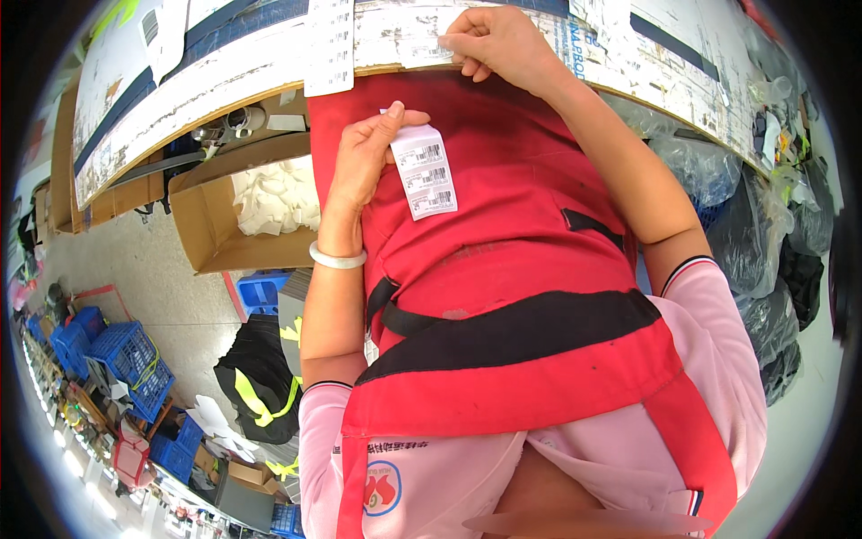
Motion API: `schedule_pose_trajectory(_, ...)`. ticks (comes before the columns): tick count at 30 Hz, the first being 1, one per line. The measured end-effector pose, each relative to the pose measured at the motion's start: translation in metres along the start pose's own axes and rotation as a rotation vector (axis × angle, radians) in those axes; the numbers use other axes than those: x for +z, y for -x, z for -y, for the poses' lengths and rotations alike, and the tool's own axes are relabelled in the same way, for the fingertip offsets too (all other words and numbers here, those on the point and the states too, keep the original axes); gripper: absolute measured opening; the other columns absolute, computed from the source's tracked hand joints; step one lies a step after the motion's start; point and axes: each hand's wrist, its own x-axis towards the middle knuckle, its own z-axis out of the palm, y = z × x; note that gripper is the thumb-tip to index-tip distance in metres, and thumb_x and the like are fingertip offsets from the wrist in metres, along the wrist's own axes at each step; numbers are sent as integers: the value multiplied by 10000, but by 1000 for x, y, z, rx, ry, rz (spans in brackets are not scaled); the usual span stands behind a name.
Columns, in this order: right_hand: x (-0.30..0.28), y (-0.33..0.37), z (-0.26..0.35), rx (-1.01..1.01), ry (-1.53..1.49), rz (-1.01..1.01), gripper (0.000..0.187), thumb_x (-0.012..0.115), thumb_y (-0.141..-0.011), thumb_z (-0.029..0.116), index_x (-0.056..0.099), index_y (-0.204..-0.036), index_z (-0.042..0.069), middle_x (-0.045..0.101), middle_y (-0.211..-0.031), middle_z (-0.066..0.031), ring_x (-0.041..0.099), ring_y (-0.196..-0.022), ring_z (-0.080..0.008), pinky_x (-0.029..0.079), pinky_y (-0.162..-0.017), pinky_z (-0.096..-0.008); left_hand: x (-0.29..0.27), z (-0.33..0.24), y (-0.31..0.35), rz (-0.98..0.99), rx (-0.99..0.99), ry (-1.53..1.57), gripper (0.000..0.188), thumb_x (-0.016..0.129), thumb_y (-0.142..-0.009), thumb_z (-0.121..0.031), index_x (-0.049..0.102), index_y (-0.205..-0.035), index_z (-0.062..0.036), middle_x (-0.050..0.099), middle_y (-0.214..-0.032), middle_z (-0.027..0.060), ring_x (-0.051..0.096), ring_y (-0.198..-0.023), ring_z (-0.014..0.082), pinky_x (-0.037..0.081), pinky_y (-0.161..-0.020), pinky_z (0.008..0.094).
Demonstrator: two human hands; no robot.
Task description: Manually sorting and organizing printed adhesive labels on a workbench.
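Labels (pixel 426 180) in a short printed strip hang toward 12 o'clock from the centre, over your red apron (pixel 503 242), their top end pinched between the thumb and forefinger of your left hand (pixel 362 153) at 11 o'clock. Your right hand (pixel 507 49), between 12 and 1, has its thumb and forefinger drawn close together at the near edge of the worktop (pixel 242 81), just by a small white label (pixel 426 57); whether they close on that label or merely hover by it, this view cannot tell you. A longer printed strip (pixel 329 49) lies at 11 o'clock, its lower end running past the worktop's edge, so a brush from your left hand could drag it off. If you lower that hand, the free end of the hanging piece may curl against the apron, and any bared adhesive could catch the cloth; too hard a pinch might crease the print. The worktop's scuffed surface could snag a label edge and leave it askew or torn. Anything you drop toward 10 o'clock risks landing in the carton (pixel 220 258), where the crumpled pale scraps (pixel 274 199) would make it hard to spot.
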Motion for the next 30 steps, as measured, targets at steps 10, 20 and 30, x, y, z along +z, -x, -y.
schedule_pose_trajectory(10,3,18,-14,-126,-82,14,206,629,-882,219,649,-905,16,606,-711,-16,569,-587,-70,477,-524,-194,4,-4,4,-51,89,117,296,570,-940,-233,672,-992,39,675,-856,89,630,-723,115,510,-659,233)
schedule_pose_trajectory(20,16,49,-5,-100,-109,108,186,611,-896,200,648,-971,34,598,-729,-6,544,-593,-52,452,-522,-178,10,-10,8,-182,185,50,133,698,-838,-90,699,-913,20,656,-774,10,547,-660,40,423,-589,181)
schedule_pose_trajectory(30,8,57,-21,-159,-144,24,247,661,-868,193,627,-1055,35,622,-888,-8,548,-791,-46,454,-703,-190,23,-10,12,-208,227,-4,107,705,-831,-78,704,-891,10,635,-747,-16,514,-634,25,398,-565,174)
